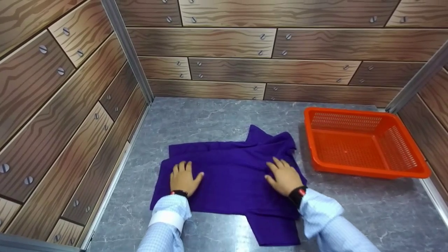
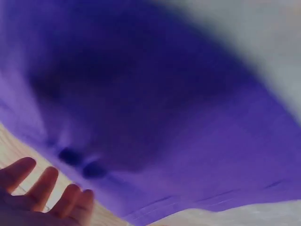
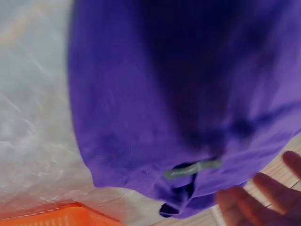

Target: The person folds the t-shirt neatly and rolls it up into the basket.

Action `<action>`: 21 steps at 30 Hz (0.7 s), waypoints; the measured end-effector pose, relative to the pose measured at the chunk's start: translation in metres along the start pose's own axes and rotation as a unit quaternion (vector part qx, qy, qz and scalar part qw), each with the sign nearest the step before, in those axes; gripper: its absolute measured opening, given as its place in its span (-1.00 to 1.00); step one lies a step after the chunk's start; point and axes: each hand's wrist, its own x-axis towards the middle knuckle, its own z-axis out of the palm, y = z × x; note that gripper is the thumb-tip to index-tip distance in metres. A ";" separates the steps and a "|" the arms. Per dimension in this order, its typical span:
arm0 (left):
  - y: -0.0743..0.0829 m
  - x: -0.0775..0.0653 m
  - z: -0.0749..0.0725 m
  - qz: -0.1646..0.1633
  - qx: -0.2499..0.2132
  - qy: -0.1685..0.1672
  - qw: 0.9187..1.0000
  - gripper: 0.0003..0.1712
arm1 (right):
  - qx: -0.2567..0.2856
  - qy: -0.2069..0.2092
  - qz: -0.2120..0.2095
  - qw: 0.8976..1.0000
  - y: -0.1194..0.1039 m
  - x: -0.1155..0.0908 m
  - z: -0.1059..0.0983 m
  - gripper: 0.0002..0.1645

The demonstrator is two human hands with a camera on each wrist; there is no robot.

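A purple short-sleeved shirt (image 1: 229,182) lies spread sideways on the grey tabletop, its hem end to the left and its neck end to the right. My left hand (image 1: 183,178) rests on the shirt near the hem, fingers extended and spread. Toward the neck end, my right hand (image 1: 286,178) lies on the fabric, its fingers also apart. One sleeve (image 1: 276,231) reaches toward me, and the far side of the cloth has some folds. A small grey label (image 3: 188,170) shows at the neck in the right wrist view.
An orange perforated plastic basket (image 1: 367,171) stands on the right side of the grey marbled table (image 1: 203,115), with nothing visible inside. Wood-patterned panels (image 1: 224,42) wall the table at the back, left and right, with metal posts (image 1: 131,52) at the corners.
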 end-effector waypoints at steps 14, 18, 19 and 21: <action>0.010 0.032 0.011 0.030 0.000 0.013 0.999 -0.43 | 0.044 -0.074 0.052 0.995 -0.016 0.013 0.029 -0.33; 0.013 0.037 0.013 0.034 0.018 0.053 0.998 -0.64 | 0.046 -0.058 0.047 0.996 -0.011 0.011 0.034 -0.33; 0.014 0.037 0.013 0.038 0.026 0.058 0.997 -0.69 | 0.043 -0.054 0.046 0.997 -0.009 0.011 0.035 -0.34; 0.017 0.039 0.014 0.043 0.046 0.058 0.996 -0.80 | 0.035 -0.034 0.041 0.998 -0.006 0.010 0.035 -0.39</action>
